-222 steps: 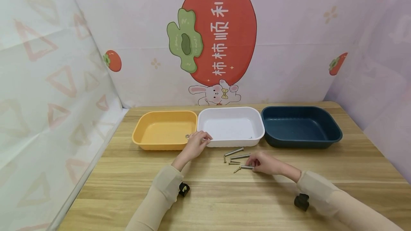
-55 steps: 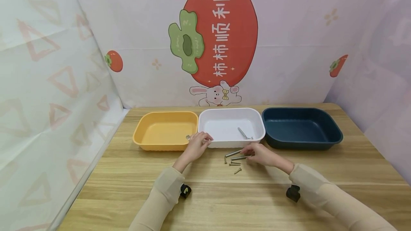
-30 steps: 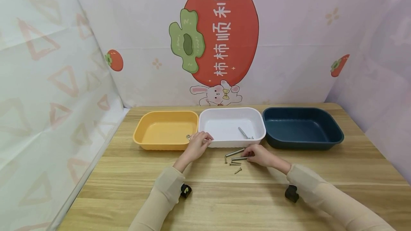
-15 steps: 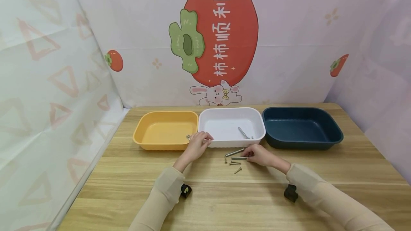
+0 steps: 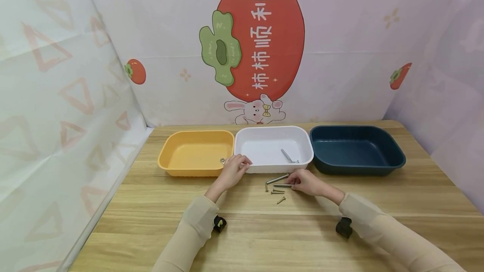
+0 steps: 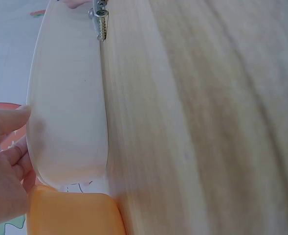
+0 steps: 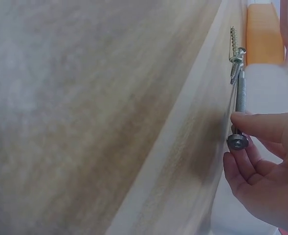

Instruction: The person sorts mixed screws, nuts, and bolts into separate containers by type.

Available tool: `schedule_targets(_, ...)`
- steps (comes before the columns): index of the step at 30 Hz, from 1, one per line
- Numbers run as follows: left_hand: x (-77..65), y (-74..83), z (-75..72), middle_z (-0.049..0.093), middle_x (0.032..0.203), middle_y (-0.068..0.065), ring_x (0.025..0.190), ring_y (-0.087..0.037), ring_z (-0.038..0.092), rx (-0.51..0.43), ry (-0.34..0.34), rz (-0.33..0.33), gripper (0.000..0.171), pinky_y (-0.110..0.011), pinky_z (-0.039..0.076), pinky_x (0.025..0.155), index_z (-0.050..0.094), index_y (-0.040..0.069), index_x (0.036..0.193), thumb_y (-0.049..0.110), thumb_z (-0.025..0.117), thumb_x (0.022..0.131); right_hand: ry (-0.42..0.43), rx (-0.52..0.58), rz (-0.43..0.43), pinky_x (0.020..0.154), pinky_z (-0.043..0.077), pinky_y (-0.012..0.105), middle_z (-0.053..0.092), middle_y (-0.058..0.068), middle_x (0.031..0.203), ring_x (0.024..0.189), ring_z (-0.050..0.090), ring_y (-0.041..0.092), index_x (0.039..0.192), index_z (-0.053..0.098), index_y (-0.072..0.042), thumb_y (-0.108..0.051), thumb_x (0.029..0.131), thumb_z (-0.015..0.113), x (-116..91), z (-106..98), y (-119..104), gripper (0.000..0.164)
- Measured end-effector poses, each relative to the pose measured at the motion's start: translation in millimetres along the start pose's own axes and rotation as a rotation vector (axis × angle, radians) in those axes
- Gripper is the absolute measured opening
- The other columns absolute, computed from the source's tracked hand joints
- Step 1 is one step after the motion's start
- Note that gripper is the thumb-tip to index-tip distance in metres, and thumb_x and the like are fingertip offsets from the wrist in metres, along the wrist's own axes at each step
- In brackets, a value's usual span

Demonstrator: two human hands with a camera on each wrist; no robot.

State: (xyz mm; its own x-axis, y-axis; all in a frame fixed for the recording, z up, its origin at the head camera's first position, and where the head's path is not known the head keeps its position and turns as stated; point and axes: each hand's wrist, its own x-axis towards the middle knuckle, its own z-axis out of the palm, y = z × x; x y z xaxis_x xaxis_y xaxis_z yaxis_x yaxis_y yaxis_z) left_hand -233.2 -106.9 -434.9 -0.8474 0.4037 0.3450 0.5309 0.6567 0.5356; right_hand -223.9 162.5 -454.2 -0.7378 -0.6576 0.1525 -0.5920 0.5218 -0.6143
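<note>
Head view: three trays span the middle of the frame: yellow tray [image 5: 189,173] at left, white tray [image 5: 274,169] at centre, dark blue tray [image 5: 359,171] at right. The right hand [image 5: 305,183], right of centre, pinches the steel bolt [image 5: 281,185]; I cannot tell whether it is clear of the table [image 5: 264,242]. Beside it lie the loose bolt [image 5: 277,179] and the small screws [image 5: 281,200]. The left hand [image 5: 232,171] rests at the lower left corner of the white tray.

I judge the work partway through. Done: small shiny parts [image 5: 222,161] in the yellow tray; a binned bolt [image 5: 286,155] in the white tray. Left: the steel bolt, the loose bolt and the small screws, all outside the trays.

Left wrist view: at the left edge, the thumb meets the white tray's rim. I cannot tell whether the hand pinches it.

Right wrist view: at right, I confirm the thumb and fingers closed about the steel bolt near its head, shank toward the top.
</note>
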Motion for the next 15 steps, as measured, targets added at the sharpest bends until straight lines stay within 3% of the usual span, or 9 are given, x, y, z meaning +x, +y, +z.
schedule_targets(15, 0.5, 0.6, -0.1, 0.059, 0.085, -0.005, 0.086, -0.023, 0.052, -0.004, -0.002, -0.007, 0.005, -0.043, 0.031, 0.086, 0.061, 0.006, 0.087, 0.007, 0.057, 0.084, 0.012, 0.006, -0.020, 0.064, 0.046, 0.024, 0.059, 0.005, 0.080, 0.073, 0.053, 0.013, 0.087, 0.065, 0.004, 0.009, 0.072, 0.063, -5.7, -9.8, -9.7, 0.016)
